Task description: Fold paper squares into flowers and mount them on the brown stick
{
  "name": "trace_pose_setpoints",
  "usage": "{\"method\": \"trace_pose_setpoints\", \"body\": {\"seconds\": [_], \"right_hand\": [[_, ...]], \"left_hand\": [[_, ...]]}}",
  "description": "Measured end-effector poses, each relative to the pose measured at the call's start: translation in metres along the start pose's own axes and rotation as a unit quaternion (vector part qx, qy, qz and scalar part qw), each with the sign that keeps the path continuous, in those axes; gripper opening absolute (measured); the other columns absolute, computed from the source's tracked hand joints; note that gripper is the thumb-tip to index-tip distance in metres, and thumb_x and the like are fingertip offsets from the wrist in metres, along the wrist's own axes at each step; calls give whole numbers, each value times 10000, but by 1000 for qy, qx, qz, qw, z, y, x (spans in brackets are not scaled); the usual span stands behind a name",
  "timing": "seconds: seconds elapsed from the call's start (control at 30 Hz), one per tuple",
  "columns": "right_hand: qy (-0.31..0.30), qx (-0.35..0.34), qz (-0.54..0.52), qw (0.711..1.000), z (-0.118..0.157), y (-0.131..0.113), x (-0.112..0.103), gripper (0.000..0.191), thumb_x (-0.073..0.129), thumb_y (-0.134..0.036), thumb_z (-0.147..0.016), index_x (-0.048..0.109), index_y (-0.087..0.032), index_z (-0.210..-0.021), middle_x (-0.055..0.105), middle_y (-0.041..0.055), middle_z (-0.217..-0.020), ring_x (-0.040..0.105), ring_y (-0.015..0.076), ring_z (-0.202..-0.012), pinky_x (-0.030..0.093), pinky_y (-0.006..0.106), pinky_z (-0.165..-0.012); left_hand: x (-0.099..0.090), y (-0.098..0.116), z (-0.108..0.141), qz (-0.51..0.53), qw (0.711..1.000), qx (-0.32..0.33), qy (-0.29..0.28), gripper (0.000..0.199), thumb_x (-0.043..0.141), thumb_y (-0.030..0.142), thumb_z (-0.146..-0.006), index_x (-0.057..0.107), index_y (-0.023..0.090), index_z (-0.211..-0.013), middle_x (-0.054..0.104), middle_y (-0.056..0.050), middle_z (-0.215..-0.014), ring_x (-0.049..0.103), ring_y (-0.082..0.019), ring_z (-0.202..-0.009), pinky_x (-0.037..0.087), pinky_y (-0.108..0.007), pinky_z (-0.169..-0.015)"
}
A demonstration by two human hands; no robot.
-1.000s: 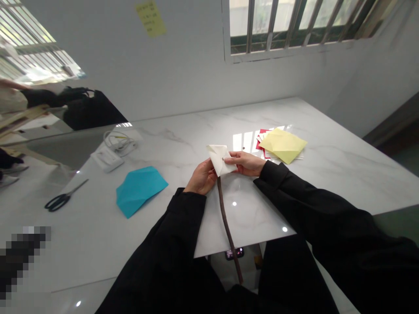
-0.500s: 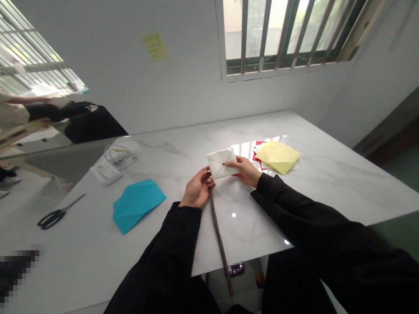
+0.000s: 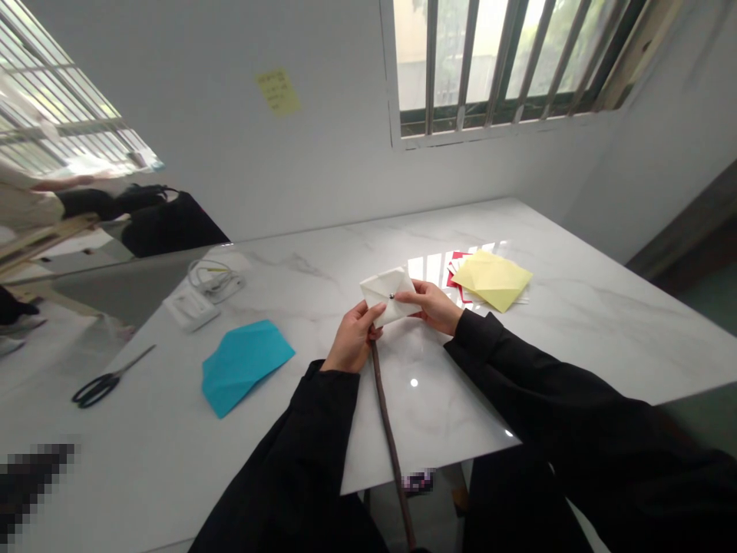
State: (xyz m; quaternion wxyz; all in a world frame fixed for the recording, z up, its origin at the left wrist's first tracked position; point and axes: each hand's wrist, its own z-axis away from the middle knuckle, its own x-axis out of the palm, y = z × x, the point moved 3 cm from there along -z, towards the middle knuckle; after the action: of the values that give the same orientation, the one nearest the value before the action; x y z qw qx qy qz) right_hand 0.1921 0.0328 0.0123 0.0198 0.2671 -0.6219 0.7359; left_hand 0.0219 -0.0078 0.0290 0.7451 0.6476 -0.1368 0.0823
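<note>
A folded white paper square (image 3: 387, 296) with a small dark pin (image 3: 392, 296) through its middle sits between my hands above the marble table. My left hand (image 3: 352, 338) grips its lower left edge and the top of a thin brown stick (image 3: 387, 434), which hangs down past the table's front edge. The stick's top end is hidden in my fingers. My right hand (image 3: 434, 307) pinches the paper's right corner, with its fingertips close to the pin.
Right of my hands, a yellow folded paper (image 3: 492, 280) lies on red and white sheets (image 3: 456, 278). To the left are a blue folded paper (image 3: 245, 367), black-handled scissors (image 3: 100, 388), and a white box with cable (image 3: 201, 292). A mirror stands at the table's left side.
My left hand has moved up from the stick's length onto the paper's lower edge. The paper has tilted slightly, and the view has shifted a little.
</note>
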Motion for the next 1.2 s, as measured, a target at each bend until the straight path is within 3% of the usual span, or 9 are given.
{"method": "trace_pose_setpoints", "body": {"seconds": [0.13,0.3,0.47,0.53,0.6,0.7,0.8,1.07,1.2], "right_hand": [[-2,-3,3,1000,0,0,0,453,946,-383,-696,760,-207,-1070,794,47,-1020,741,193,-855,584,264,-681],[9,-29,37,999,-4,4,-4,514,948,-386,-693,720,-220,-1123,802,44,-993,740,187,-809,590,274,-702],[45,-97,156,982,-4,0,-7,632,914,-450,-736,652,-219,-1263,780,78,-1065,724,221,-890,596,337,-777],[90,-177,261,945,0,-10,-8,750,922,-449,-739,612,-233,-1387,741,104,-1189,695,242,-963,597,379,-816],[116,-264,354,890,6,-20,-5,769,921,-427,-764,609,-257,-1446,687,124,-1303,664,275,-1072,594,429,-878],[114,-360,437,816,14,-31,0,463,887,-367,-839,751,-287,-1275,638,122,-1396,597,324,-1268,542,512,-1048],[103,-385,486,778,15,-31,1,232,864,-320,-878,824,-309,-1106,626,94,-1444,553,339,-1343,469,559,-1156],[74,-357,507,781,7,-22,-4,91,843,-297,-911,859,-319,-998,715,76,-1321,578,325,-1284,467,549,-1144],[66,-362,507,779,8,-23,-3,81,844,-280,-907,855,-314,-979,725,73,-1285,583,318,-1261,479,538,-1130]], "left_hand": [[-1,-2,-1,-5,1000,-4,6,388,947,377,-680,714,121,-856,513,32,-682,338,-38,-516,238,-187,-444],[0,-2,-1,-4,1000,-13,7,376,936,363,-691,719,115,-872,551,19,-712,341,-23,-492,210,-187,-435],[-1,-3,-1,-8,1000,-14,16,403,945,374,-659,699,114,-844,548,29,-687,329,-16,-476,195,-187,-434],[-1,-4,-2,-9,1000,-13,21,390,936,372,-663,688,118,-825,532,36,-669,320,-17,-470,184,-191,-434],[-2,-5,-2,-11,1000,-11,20,360,914,366,-687,679,124,-812,517,40,-658,315,-21,-470,175,-195,-438],[-2,-5,-2,-14,1000,-12,15,297,869,343,-730,674,132,-807,511,40,-651,315,-30,-476,175,-199,-443],[-2,-5,-2,-8,1000,-15,16,261,849,319,-752,672,137,-813,516,37,-652,319,-36,-477,186,-202,-443],[2,-2,1,-6,1000,-14,1,450,957,435,-663,691,125,-850,532,35,-682,341,-28,-487,190,-206,-455],[-3,-5,-1,-35,999,-3,18,393,973,350,-628,703,131,-812,471,66,-591,334,-47,-495,237,-220,-485]]}}
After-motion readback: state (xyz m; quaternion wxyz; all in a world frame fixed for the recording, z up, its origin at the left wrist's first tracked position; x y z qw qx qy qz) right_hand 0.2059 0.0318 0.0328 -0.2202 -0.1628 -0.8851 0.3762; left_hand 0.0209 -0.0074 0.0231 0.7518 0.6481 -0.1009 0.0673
